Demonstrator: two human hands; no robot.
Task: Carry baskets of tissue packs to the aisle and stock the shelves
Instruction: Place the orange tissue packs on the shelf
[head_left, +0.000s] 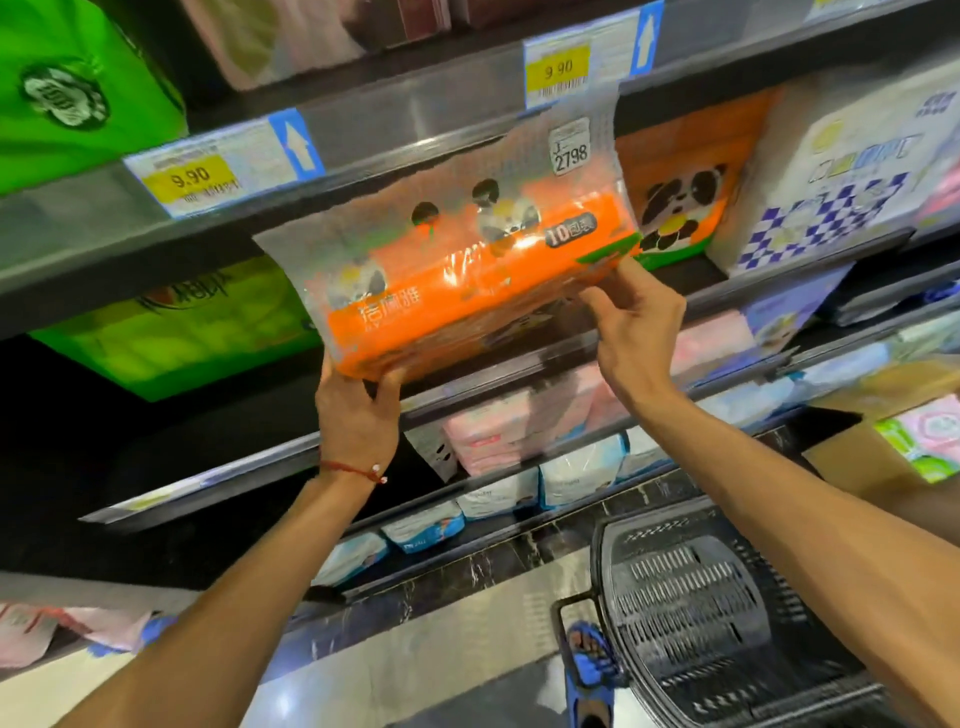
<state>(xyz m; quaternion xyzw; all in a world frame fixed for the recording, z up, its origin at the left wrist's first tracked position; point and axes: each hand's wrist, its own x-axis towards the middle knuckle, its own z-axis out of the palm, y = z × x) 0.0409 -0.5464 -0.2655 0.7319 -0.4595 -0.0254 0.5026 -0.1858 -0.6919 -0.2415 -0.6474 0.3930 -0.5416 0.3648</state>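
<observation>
Two hands, two orange panda packs, two price tags, one basket

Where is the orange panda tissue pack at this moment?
In the head view the orange tissue pack is at centre, held by the left hand and right hand in front of the shelf edge, just left of a matching shelved pack.

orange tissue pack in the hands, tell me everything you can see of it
The orange tissue pack is a soft bundle in glossy clear plastic, printed with pandas, white lettering and a dark "10" badge. Its flat top flap carries a white sticker reading 2798. It is held tilted, left end lower, in front of a shelf that holds a matching panda pack. The left hand grips its lower left corner; the right hand holds its right end.
</observation>
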